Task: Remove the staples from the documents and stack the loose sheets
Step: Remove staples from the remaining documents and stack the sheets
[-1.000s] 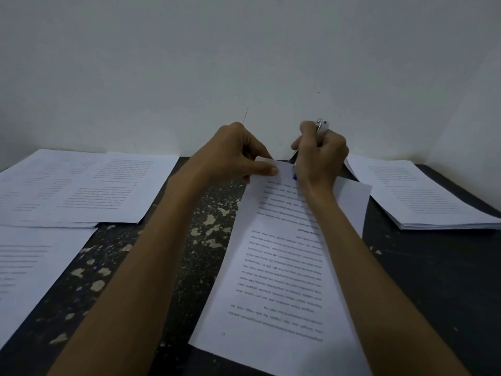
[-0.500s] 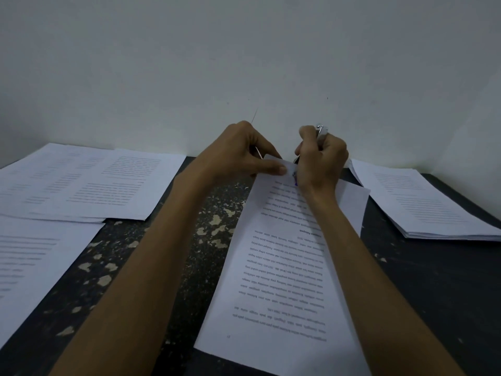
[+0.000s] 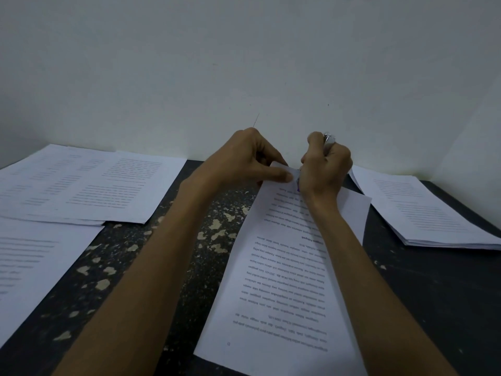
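The white printed paper document (image 3: 282, 280) lies at frame centre on the dark speckled tabletop (image 3: 173, 267). The left hand (image 3: 244, 161) pinches its upper corner; the right hand (image 3: 326, 169) grips a silver metal tool (image 3: 329, 139) at that corner. A stack of white loose sheets (image 3: 423, 213) rests at right.

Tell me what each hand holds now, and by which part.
The left hand pinches the document by its far corner. The right hand grips a slim metal tool around its shaft; its silver end sticks out above.
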